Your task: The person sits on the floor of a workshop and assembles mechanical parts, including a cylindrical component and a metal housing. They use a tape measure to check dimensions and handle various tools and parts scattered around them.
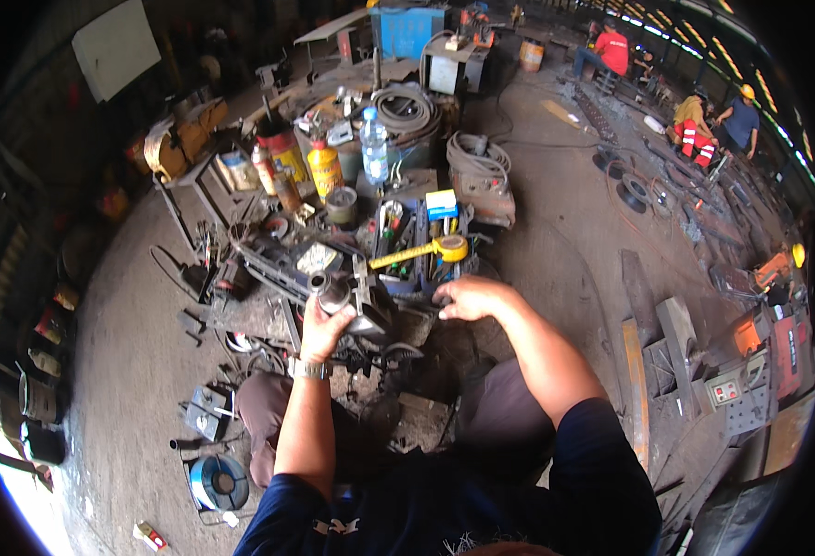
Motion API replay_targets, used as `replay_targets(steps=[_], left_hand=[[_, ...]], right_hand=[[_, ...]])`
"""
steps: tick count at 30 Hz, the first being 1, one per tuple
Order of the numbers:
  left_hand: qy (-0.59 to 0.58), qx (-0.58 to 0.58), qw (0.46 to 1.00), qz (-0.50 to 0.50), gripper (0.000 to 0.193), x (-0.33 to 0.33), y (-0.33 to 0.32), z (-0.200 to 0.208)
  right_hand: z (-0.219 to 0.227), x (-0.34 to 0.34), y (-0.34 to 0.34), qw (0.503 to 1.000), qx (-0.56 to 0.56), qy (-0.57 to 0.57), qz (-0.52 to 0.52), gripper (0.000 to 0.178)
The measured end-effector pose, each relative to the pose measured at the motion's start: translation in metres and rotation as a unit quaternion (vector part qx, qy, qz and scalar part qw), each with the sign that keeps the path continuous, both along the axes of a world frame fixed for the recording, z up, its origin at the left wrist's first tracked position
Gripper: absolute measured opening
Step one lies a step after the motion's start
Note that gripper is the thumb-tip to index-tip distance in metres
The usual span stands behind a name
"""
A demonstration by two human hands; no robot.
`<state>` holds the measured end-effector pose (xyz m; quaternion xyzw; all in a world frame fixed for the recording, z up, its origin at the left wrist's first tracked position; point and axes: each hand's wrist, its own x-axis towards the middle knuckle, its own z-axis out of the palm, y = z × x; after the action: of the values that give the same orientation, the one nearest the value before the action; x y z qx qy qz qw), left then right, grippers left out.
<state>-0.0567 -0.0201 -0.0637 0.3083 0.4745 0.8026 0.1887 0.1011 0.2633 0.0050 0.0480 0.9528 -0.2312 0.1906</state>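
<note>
My left hand [320,326], with a metal watch on the wrist, is closed round a shiny metal cylinder [331,291]. It is upright beside a dark steel block with a raised plate [368,313]. To the right, my right hand [478,298] has its fingers curled together at a small dark thing that I cannot make out. Just beyond that hand, a yellow tape measure [449,247] lies with its blade pulled out over a tool tray [406,278] of hand tools. A blue and yellow box [441,204] sits at the tray's far end.
Beyond the tools are a water bottle [374,148], a yellow bottle [325,169], a dark can [341,208] and coiled cable [406,109]. A welding machine [482,190] stands to their right. A blue wire spool [219,482] is at lower left; steel pieces [672,343] lie right. Several people work far right.
</note>
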Motion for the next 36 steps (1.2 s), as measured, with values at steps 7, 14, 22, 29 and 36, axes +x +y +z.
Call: replay_targets(steps=[7,14,22,29,36], left_hand=[[0.014,-0.012,0.998,0.054,0.065,0.000,0.001,0.001],[-0.005,0.001,0.999,0.042,0.054,0.006,-0.003,0.006],[-0.013,-0.050,0.989,0.140,0.038,0.020,0.006,0.031],[0.036,-0.072,0.980,0.182,0.028,0.025,0.022,0.036],[0.107,-0.104,0.982,0.112,0.026,0.037,0.031,0.049]], right_hand=[[-0.001,0.003,-0.004,1.000,0.009,-0.003,-0.023,0.049],[0.000,0.000,-0.003,1.000,0.008,-0.008,-0.024,0.051],[-0.007,0.002,-0.003,1.000,0.012,-0.009,-0.014,0.052],[0.001,-0.002,-0.005,1.000,0.018,-0.016,-0.008,0.052],[0.010,0.005,-0.003,0.999,0.018,-0.008,-0.031,0.054]])
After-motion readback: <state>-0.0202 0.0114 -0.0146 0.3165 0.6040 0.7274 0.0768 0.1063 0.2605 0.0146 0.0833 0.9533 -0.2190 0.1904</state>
